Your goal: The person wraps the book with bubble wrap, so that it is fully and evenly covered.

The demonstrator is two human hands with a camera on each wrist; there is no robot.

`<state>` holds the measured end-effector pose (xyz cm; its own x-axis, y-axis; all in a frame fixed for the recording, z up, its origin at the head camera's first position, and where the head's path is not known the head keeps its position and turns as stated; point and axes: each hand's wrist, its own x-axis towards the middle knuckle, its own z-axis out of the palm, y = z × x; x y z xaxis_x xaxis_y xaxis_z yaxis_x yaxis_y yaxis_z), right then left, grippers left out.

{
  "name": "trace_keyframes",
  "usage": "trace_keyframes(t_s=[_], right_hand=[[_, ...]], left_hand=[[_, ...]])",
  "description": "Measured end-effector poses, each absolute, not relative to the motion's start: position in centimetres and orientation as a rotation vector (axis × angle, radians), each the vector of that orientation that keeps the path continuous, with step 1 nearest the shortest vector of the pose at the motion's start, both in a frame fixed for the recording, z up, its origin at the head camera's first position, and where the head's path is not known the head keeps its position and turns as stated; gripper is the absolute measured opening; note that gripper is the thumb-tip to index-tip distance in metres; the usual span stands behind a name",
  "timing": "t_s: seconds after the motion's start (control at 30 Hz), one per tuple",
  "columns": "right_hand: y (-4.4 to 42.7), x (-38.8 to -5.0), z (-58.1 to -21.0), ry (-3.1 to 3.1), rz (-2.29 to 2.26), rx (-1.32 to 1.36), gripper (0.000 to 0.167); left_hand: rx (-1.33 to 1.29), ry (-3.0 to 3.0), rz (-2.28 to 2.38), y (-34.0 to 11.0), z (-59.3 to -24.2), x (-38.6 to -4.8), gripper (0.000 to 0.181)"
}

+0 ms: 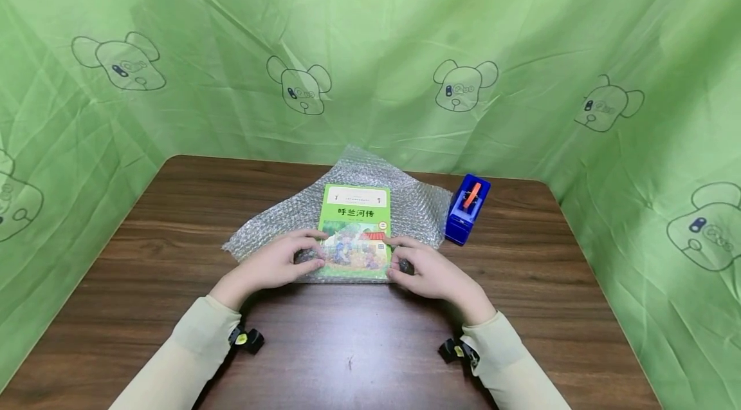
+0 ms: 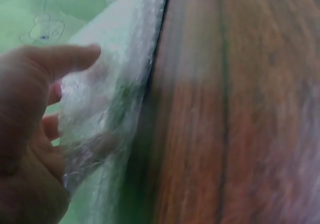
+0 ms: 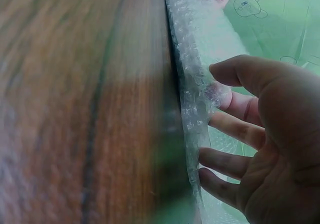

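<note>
A green book [image 1: 356,210] with a picture cover lies face up on a sheet of bubble wrap [image 1: 365,168] in the head view. Its near part sits under a folded flap of the wrap. At the book's left edge, my left hand [image 1: 286,259] touches the flap with extended thumb and fingers. My right hand [image 1: 431,268] touches the opposite edge, fingers loosely bent and spread. In the left wrist view, the thumb lies over the clear wrap [image 2: 115,59]. The right wrist view has the thumb and fingertips against the wrap's folded edge [image 3: 187,84].
A blue tape dispenser [image 1: 460,223] with an orange part stands on the table just right of the wrap's right corner. The brown wooden table [image 1: 347,345] reaches back to green curtains [image 1: 382,17] printed with cartoon heads, which hang behind and at both sides.
</note>
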<state>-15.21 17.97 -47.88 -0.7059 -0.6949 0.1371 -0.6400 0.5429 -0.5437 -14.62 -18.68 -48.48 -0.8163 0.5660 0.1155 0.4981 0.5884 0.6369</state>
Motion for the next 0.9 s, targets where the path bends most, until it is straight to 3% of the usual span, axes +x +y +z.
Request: trace_keyframes(t_s=[0.73,0.9], right_hand=[[18.0,-15.4,-47.9,2.677,-0.893,-1.083,0.021],[18.0,-15.4,-47.9,2.684,-0.874,-1.073,0.020]], left_hand=[[0.926,2.896,1.000,-17.1,-49.1,-14.7,0.019],[0.931,2.879,1.019,-17.2,-49.1,-14.7,0.040]])
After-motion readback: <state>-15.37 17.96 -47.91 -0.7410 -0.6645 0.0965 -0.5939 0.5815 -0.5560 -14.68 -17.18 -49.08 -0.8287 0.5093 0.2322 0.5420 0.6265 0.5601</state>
